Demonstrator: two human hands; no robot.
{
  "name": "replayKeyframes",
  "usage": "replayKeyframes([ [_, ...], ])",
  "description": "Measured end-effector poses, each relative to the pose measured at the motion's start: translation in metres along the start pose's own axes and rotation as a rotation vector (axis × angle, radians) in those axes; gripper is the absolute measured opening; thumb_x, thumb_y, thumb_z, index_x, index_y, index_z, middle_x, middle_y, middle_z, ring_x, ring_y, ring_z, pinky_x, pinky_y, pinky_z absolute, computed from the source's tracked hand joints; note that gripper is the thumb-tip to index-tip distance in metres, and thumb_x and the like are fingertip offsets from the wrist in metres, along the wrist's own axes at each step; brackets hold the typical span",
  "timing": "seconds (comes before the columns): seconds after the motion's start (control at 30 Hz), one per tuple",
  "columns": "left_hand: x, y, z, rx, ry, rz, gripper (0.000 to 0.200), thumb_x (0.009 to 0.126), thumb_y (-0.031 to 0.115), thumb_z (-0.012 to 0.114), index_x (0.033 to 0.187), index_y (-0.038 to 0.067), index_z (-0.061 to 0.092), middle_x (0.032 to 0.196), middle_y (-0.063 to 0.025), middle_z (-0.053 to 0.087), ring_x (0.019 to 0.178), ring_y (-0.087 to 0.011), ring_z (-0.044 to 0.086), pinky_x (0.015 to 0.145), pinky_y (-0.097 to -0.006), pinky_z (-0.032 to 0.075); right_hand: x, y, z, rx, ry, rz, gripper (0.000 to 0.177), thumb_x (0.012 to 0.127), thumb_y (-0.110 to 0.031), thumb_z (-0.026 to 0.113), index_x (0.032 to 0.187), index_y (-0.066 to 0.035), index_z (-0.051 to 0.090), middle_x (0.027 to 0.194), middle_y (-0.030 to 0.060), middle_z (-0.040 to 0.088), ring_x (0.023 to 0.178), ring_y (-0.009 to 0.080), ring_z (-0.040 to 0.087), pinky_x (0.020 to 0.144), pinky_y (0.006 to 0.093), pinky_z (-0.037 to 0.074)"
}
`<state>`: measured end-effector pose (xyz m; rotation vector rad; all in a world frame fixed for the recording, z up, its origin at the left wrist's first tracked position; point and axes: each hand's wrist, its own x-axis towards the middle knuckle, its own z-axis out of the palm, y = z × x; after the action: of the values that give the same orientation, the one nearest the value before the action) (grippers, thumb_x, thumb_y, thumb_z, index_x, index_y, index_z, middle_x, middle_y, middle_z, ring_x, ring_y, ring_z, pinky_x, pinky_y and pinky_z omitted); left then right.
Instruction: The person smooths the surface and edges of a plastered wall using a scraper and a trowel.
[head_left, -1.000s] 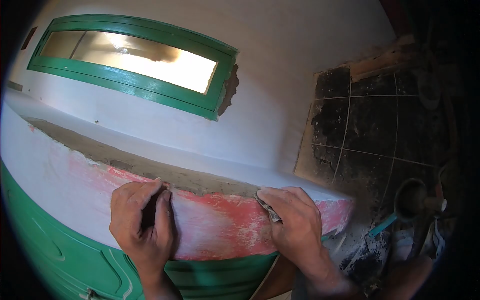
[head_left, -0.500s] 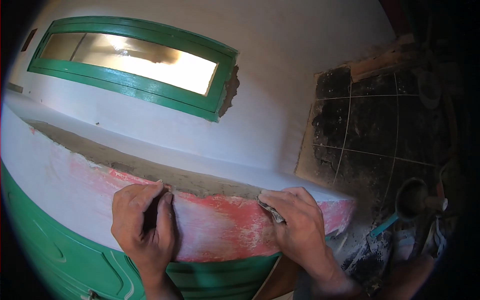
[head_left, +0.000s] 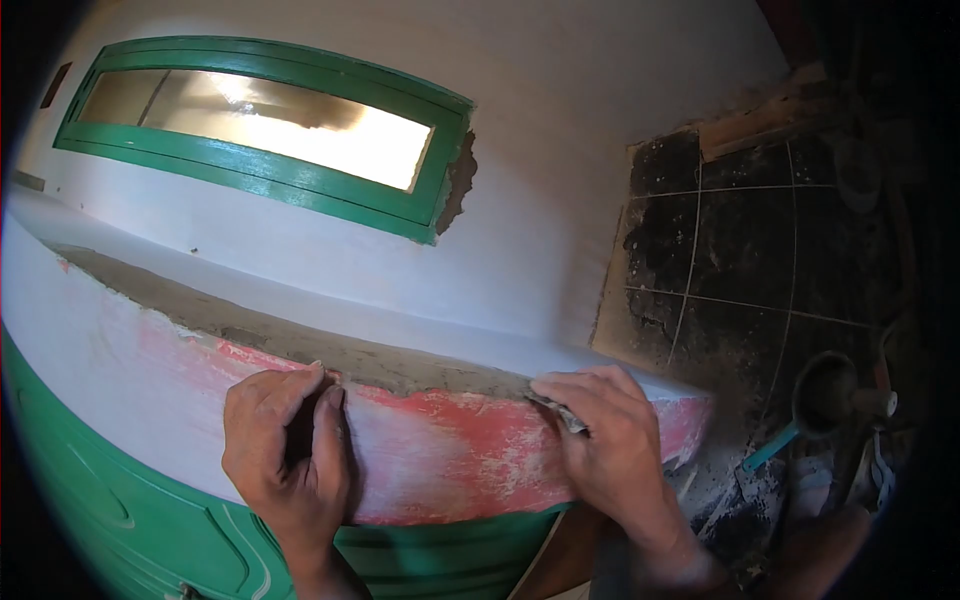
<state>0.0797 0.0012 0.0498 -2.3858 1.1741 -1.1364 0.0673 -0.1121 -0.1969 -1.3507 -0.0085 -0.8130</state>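
My right hand (head_left: pixel 618 440) grips a small, thin grey folded piece (head_left: pixel 560 412), whose kind I cannot make out, against the top edge of a low wall (head_left: pixel 460 445). The wall's face is scuffed red and white. Along its top runs a rough strip of grey mortar (head_left: pixel 270 335). My left hand (head_left: pixel 285 435) is at the same edge, fingers curled and thumb tip close to the fingertips. What its fingertips hold, if anything, is hidden.
A green-framed window (head_left: pixel 265 135) is set in the white wall behind, with broken plaster (head_left: pixel 458 190) at its right. Green panelling (head_left: pixel 140 500) lies below the low wall. Dark tiles (head_left: pixel 745 240) and a pan-like vessel with a turquoise handle (head_left: pixel 772 450) are at the right.
My right hand has slid a little to the right along the edge with the grey piece. My left hand stays in nearly the same place.
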Motion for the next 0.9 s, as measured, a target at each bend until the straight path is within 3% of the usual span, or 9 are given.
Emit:
replayKeyframes([
  [0.53, -0.003, 0.0, 0.002, -0.014, 0.007, -0.023, 0.03, 0.081, -0.011, 0.08, 0.108, 0.001, 0.076, 0.094, -0.0123, 0.076, 0.091, -0.0302, 0.07, 0.084, -0.0393, 0.055, -0.013, 0.006, 0.001, -0.048, -0.055, -0.04, 0.061, 0.062, 0.008, 0.083, 0.122, -0.005, 0.081, 0.125, 0.0103, 0.079, 0.111, 0.0319, 0.07, 0.095, 0.0429, 0.059],
  [0.9, -0.003, -0.003, 0.001, -0.007, 0.004, -0.015, 0.03, 0.081, -0.011, 0.08, 0.108, 0.001, 0.076, 0.095, -0.012, 0.076, 0.091, -0.0297, 0.069, 0.086, -0.0386, 0.054, -0.012, 0.009, 0.0, -0.01, -0.003, -0.059, 0.05, 0.07, 0.011, 0.08, 0.117, -0.005, 0.082, 0.124, 0.0107, 0.079, 0.108, 0.032, 0.072, 0.094, 0.0424, 0.059],
])
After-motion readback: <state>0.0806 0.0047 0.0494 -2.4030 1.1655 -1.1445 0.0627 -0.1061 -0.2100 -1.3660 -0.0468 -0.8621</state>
